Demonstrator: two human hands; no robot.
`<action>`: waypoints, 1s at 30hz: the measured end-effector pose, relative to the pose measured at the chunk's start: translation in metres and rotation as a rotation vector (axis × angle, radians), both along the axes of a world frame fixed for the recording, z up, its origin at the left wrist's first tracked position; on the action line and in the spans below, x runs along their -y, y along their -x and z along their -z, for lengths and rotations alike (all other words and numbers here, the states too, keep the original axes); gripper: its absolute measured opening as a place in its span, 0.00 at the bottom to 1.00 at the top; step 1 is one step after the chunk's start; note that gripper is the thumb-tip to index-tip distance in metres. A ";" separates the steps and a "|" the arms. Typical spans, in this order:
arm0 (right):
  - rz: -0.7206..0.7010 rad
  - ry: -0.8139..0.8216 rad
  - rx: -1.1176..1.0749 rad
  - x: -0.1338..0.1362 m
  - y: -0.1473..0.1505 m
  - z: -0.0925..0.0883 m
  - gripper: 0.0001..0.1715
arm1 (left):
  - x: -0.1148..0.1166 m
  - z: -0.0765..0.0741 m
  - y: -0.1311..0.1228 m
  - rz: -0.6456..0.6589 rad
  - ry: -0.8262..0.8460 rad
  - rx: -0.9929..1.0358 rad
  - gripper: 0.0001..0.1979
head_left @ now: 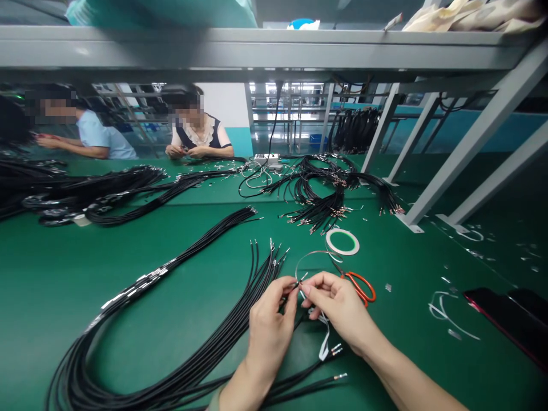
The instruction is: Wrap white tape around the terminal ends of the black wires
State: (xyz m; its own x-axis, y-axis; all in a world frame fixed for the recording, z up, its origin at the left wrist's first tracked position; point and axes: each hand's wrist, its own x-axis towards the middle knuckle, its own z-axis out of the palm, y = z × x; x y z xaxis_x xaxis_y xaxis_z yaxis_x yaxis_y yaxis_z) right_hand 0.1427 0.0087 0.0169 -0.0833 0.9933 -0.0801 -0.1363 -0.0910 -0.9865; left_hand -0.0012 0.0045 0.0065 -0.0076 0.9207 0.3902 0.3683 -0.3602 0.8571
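Observation:
My left hand (272, 319) is closed in a pinch on the end of a black cable. Against its fingertips, my right hand (336, 302) pinches a thin white strip (325, 337), whose loose end hangs below the fingers. Another thin strip curves from near my fingertips toward a flat white tape roll (342, 242) with a green inner ring. Scissors (362, 288) with orange handles lie just behind my right hand, their blades partly hidden. A bundle of black cables (171, 262) with metal ends loops across the green table and passes under my left forearm.
More black cables (317, 197) lie coiled at the back, with piles (98, 185) at the left. Metal legs (462, 148) and a shelf beam (257, 48) frame the table (205, 308). A dark phone-like object (509, 319) lies right. Two people (199, 134) sit opposite.

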 end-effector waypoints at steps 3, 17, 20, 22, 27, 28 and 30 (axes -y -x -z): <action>0.013 0.049 -0.051 0.000 0.000 -0.004 0.16 | 0.001 -0.001 0.001 0.013 -0.042 -0.046 0.08; 0.044 0.068 -0.089 -0.001 0.000 -0.007 0.15 | 0.000 -0.003 0.002 0.086 -0.162 -0.221 0.11; 0.045 0.065 -0.082 -0.001 0.001 -0.007 0.15 | 0.000 -0.003 0.002 0.091 -0.179 -0.207 0.12; 0.040 0.066 -0.083 -0.001 0.001 -0.007 0.15 | 0.000 -0.003 0.002 0.092 -0.184 -0.206 0.13; 0.038 0.060 -0.085 -0.001 0.000 -0.006 0.15 | 0.001 -0.002 0.002 0.097 -0.174 -0.220 0.14; 0.036 0.057 -0.084 -0.001 0.000 -0.005 0.14 | 0.001 -0.002 0.002 0.096 -0.171 -0.222 0.14; 0.031 0.051 -0.081 -0.002 0.000 -0.003 0.14 | 0.001 -0.002 0.001 0.097 -0.162 -0.222 0.14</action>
State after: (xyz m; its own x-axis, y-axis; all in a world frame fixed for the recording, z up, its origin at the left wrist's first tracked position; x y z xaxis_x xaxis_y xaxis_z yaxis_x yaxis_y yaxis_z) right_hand 0.1425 0.0102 0.0204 -0.0609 0.9903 -0.1251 -0.2185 -0.1355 -0.9664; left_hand -0.0027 0.0039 0.0087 0.1795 0.8387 0.5141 0.4980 -0.5281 0.6878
